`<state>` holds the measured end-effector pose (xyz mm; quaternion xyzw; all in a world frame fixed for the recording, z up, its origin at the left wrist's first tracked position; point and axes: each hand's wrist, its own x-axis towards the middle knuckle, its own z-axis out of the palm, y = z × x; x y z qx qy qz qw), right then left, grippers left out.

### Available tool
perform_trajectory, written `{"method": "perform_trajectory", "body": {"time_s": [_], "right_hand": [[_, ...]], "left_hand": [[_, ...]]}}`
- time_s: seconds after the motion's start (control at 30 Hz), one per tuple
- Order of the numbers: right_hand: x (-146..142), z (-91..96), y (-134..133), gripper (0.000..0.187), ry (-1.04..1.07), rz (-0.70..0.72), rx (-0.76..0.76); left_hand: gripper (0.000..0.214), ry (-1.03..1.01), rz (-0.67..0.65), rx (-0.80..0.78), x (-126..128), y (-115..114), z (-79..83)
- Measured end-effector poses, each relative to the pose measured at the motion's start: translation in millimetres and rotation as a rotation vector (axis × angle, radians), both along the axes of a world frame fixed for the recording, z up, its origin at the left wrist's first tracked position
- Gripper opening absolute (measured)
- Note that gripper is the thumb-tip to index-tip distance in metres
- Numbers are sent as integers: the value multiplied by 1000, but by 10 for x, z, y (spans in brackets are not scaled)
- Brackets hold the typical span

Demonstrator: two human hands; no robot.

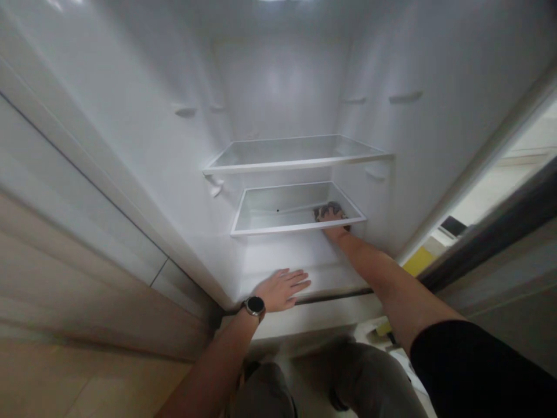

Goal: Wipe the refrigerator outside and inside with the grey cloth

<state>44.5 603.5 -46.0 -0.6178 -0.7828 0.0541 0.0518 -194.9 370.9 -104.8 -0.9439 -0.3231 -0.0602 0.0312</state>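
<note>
My right hand (331,216) reaches under the lower glass shelf (300,229) of a white refrigerator interior and shows through the glass. Beneath that hand is a dark, crumpled, patterned cloth (335,206), near the shelf's right side. The fingers press on the cloth, partly blurred by the glass. Lower and to the left, my left hand (282,289) rests with fingers spread on the cabinet's white floor, close to its front edge. A round dark watch (255,305) sits on the left wrist.
Above hangs an upper glass shelf (300,166) with a white frame. Shelf supports (404,97) stick out from both side walls. To the left stands a pale panel (130,244); at the right, a dark edge (496,232) runs beside a yellow object (418,261). My knees are below.
</note>
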Motion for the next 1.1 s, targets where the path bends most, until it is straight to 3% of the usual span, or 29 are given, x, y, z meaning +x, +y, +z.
{"method": "perform_trajectory", "body": {"time_s": [0.27,0.53,0.8,1.1], "right_hand": [[106,-56,-717,57,-86,-32,-128],[283,51,-1383,66,-132,129,-208],[139,19,-1284,76,-182,106,-332],[269,-17,-1066,89,-166,138,-402]], "left_hand": [[69,1,21,34,1,0,3],[67,2,28,41,-5,33,-16],[68,28,40,47,-7,17,-15],[69,28,13,88,-13,48,-68]]}}
